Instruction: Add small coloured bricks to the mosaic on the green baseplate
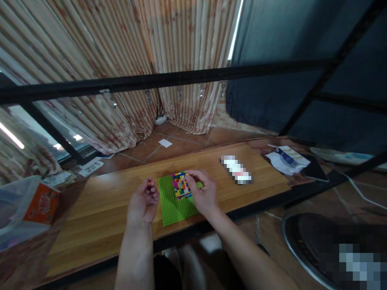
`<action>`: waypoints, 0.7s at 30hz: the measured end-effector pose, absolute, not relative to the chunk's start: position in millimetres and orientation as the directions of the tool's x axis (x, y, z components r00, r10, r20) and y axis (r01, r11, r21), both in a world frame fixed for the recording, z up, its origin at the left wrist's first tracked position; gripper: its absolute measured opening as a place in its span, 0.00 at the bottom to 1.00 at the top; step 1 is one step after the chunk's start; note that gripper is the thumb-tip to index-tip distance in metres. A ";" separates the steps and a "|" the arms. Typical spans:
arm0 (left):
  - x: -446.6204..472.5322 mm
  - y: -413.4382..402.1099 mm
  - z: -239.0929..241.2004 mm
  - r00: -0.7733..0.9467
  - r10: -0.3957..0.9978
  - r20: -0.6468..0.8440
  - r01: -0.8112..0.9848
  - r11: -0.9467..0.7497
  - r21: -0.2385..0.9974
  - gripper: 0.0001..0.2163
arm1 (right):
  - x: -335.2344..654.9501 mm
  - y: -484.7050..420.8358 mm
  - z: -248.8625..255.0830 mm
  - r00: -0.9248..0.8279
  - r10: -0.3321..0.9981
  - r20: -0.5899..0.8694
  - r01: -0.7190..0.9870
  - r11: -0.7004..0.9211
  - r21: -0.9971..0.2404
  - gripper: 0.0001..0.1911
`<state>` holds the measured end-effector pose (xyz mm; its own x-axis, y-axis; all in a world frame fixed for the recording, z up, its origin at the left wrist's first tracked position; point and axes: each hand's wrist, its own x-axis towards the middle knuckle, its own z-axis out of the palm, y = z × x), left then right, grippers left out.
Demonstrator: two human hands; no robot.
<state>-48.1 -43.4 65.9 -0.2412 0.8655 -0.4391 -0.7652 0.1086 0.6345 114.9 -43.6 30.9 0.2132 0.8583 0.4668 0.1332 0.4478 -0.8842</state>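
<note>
A green studded baseplate [169, 207] lies on the wooden table, bearing a low square block of multicoloured toy bricks [181, 187]. Just left of the plate, my left hand [143, 201] is raised palm up, its fingers curled around small toy bricks [149, 185] in orange and a dark colour. My right hand [204, 193] reaches over the plate's right side. Its thumb and forefinger are bent together against the right part of the block, and whatever lies between them is hidden. The hand also covers part of the block and the plate.
The wooden table [105, 209] has a dark front edge. A blurred-out white object [236, 170] lies on its right. Papers [287, 159] and a dark flat item [314, 167] are farther right. A clear plastic bin [18, 213] with an orange label stands left. A black metal bar [187, 76] crosses behind.
</note>
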 end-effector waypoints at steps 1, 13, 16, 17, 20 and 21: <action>-50.4 -41.3 59.9 -0.227 0.871 -0.436 -0.790 0.098 0.606 0.10 | 114.2 -44.1 28.5 0.228 0.854 0.467 0.144 0.445 -0.884 0.06; -57.5 -30.6 33.4 -0.188 0.886 -0.424 -0.874 0.046 0.484 0.05 | 110.0 -13.7 48.7 0.313 0.861 0.401 0.134 0.378 -0.916 0.06; -55.4 -28.6 31.6 -0.206 0.880 -0.428 -0.851 0.054 0.522 0.04 | 114.4 2.9 54.1 0.264 0.879 0.397 0.132 0.375 -0.918 0.06; -54.3 -27.9 31.1 -0.210 0.877 -0.432 -0.844 0.060 0.532 0.03 | 115.6 7.6 52.5 0.256 0.884 0.391 0.126 0.371 -0.920 0.05; -49.4 -26.2 30.4 -0.220 0.868 -0.444 -0.832 0.070 0.550 0.03 | 117.0 14.0 39.2 0.272 0.895 0.353 0.093 0.341 -0.935 0.04; -47.2 -25.8 30.4 -0.223 0.868 -0.444 -0.829 0.071 0.554 0.03 | 116.9 13.5 33.7 0.283 0.901 0.328 0.073 0.321 -0.944 0.04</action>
